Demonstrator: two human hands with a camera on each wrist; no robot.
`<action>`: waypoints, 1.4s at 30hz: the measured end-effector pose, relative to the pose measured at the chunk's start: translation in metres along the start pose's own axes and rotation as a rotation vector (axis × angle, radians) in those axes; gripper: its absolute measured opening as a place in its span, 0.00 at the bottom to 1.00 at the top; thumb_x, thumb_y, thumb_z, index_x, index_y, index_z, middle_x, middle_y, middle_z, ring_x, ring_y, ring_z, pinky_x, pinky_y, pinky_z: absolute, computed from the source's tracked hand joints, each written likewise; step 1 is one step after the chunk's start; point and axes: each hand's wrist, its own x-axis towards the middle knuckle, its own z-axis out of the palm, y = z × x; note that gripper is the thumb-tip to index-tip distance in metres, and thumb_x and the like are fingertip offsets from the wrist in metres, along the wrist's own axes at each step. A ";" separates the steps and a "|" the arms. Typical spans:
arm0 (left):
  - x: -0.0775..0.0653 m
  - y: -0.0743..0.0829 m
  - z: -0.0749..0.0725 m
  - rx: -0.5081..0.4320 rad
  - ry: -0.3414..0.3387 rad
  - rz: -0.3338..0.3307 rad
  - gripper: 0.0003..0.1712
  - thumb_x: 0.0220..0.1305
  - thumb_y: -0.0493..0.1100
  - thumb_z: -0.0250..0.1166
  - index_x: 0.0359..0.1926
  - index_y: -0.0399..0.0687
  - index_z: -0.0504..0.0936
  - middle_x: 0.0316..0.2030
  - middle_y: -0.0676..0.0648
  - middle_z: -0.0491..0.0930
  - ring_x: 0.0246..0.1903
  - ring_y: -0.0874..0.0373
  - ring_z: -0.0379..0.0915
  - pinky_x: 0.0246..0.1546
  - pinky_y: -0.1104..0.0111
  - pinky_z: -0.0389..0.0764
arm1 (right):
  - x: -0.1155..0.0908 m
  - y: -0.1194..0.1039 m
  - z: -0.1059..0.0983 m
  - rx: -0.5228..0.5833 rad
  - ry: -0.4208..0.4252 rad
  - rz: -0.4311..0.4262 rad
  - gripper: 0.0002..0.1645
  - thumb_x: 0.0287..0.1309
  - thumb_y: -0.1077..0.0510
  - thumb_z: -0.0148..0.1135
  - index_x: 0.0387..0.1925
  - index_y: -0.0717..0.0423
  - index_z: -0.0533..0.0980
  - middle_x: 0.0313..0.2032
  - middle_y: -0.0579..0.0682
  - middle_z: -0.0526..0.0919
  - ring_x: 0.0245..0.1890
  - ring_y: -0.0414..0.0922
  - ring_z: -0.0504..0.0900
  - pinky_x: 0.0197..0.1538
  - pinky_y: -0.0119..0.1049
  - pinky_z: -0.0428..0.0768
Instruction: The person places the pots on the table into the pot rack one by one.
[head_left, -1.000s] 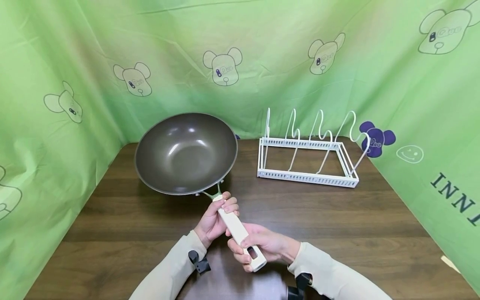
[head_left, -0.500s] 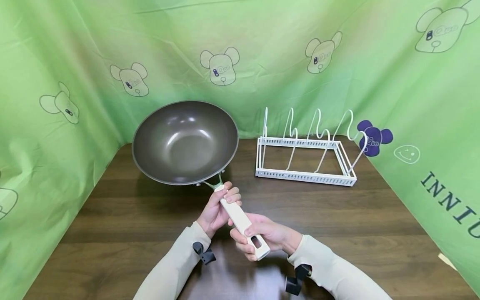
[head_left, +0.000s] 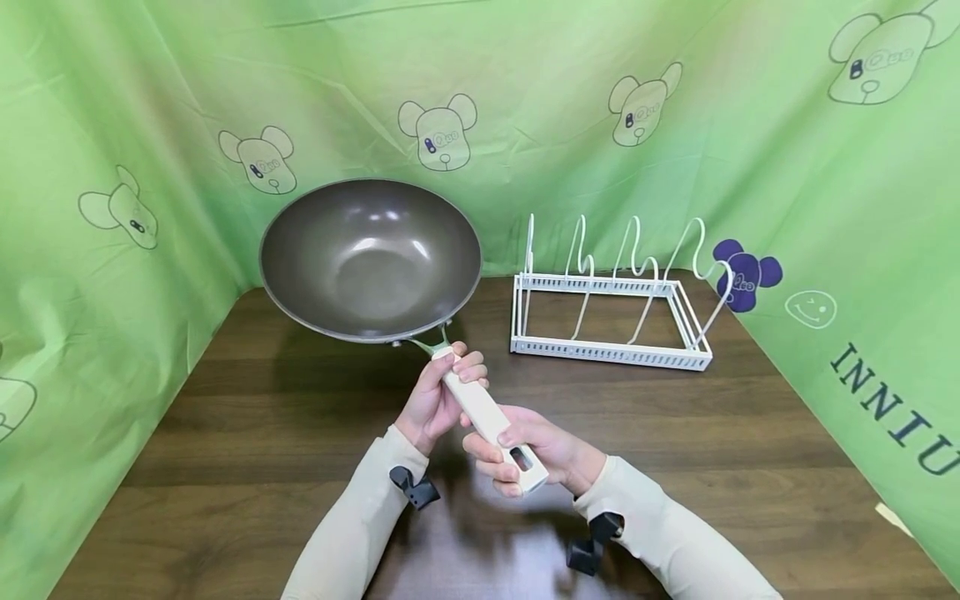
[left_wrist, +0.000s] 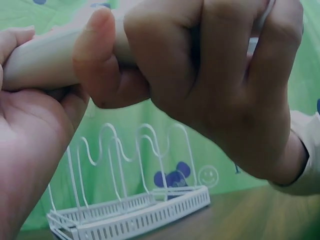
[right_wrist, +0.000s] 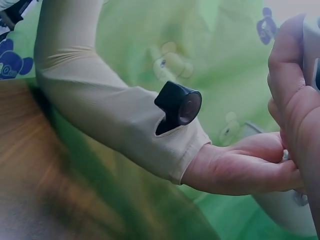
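A wok (head_left: pixel 371 258) with a dark brown inside and a pale rim hangs over the back left of the table, its bowl tipped toward me. My left hand (head_left: pixel 435 400) grips its cream handle (head_left: pixel 476 407) close to the bowl. Nearer the slotted end of that handle, my right hand (head_left: pixel 536 450) wraps around it, thumb on top. Both hands show around the handle in the left wrist view, the right hand (left_wrist: pixel 225 75) filling the middle. The right wrist view catches the left hand (right_wrist: pixel 240 167) and only part of the wok's outside.
To the right of the wok a white wire pan rack (head_left: pixel 611 354) with several upright curved dividers stands on the wooden table (head_left: pixel 300 517). Green printed cloth (head_left: pixel 525 100) hangs behind and at both sides. A small pale strip (head_left: pixel 894 518) lies at the right edge.
Both hands have raised the wok and its handle and carried them slightly away from me. The bowl appears higher against the cloth. Their grips and the rack are unchanged.
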 end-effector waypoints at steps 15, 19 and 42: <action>0.028 0.006 0.023 0.023 0.048 0.051 0.06 0.72 0.37 0.56 0.35 0.46 0.70 0.26 0.51 0.69 0.29 0.60 0.72 0.41 0.69 0.72 | 0.007 -0.023 0.001 -0.015 -0.033 -0.036 0.23 0.65 0.58 0.53 0.60 0.49 0.61 0.33 0.44 0.66 0.26 0.34 0.72 0.27 0.25 0.75; 0.032 0.007 0.026 -0.005 0.078 0.053 0.06 0.71 0.36 0.56 0.34 0.46 0.69 0.25 0.51 0.69 0.27 0.59 0.72 0.39 0.69 0.72 | 0.008 -0.027 -0.001 -0.020 -0.037 -0.045 0.24 0.65 0.57 0.54 0.60 0.49 0.61 0.33 0.44 0.66 0.26 0.34 0.71 0.28 0.25 0.76; 0.046 0.014 0.040 0.318 0.246 0.140 0.17 0.71 0.32 0.35 0.27 0.49 0.64 0.19 0.54 0.66 0.21 0.65 0.68 0.31 0.72 0.72 | 0.017 -0.038 0.013 0.070 0.100 -0.044 0.22 0.54 0.64 0.45 0.53 0.55 0.63 0.26 0.46 0.68 0.20 0.36 0.73 0.22 0.27 0.73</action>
